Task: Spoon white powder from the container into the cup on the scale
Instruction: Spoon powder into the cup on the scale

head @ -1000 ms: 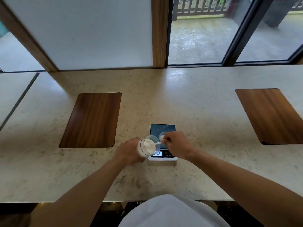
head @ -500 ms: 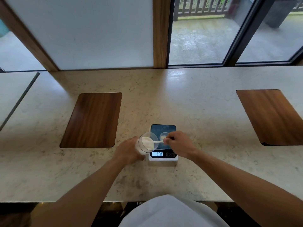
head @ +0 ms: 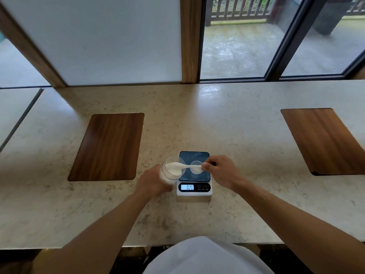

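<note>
- Head view: the left hand is wrapped around the clear container, holding it tipped with its mouth toward the scale.
- White powder sits piled inside the container, filling the lower part and reaching up near the mouth.
- The right hand pinches the handle end of a white spoon, fingers closed together on it.
- The spoon lies almost level, its bowl inside the container's mouth and in the powder, its handle crossing above the cup.
- The cup, small and clear, stands on the blue plate of the scale, just beside the right hand's fingertips.
- What is in the cup is hard to tell; it looks pale at the bottom.
- The scale's lit display shows digits that look like 020, with small buttons to its right.
- The scale stands on the marble counter, the container touching or overlapping its left edge; which, I cannot tell.
- 2 wooden panels are set in the counter: one to the left of the scale, the other well apart at the right.
- Both forearms reach in from the bottom, above a white garment.
- Behind the counter, a white wall panel, a wooden post and windows onto a wet terrace.
</note>
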`<state>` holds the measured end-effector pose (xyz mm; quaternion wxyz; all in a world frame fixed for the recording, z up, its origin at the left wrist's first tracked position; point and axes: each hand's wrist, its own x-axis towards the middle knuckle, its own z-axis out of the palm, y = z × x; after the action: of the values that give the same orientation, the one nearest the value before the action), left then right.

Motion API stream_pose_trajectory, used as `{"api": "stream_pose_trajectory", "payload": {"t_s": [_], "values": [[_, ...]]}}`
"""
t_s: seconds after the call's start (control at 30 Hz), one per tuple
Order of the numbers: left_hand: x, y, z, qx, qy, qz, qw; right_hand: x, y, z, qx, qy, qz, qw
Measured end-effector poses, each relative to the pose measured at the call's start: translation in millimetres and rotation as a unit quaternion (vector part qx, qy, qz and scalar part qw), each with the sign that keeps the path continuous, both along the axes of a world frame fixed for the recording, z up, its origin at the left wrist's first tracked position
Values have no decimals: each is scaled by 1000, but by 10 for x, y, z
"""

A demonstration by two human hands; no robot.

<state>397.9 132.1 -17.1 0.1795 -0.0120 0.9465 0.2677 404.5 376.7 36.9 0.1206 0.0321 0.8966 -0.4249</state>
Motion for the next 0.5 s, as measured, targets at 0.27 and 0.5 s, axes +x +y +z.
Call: {"api": "stream_pose_trajectory", "payload": {"t_s": [0.27, 0.5], "values": [[-16, -66, -38, -10, -5, 13, 1000, -39, 212, 34, -21, 10, -26, 999], [29, -244, -13, -16, -7, 23, 1000, -46, 370, -113, 6, -1, -61, 998]]}}
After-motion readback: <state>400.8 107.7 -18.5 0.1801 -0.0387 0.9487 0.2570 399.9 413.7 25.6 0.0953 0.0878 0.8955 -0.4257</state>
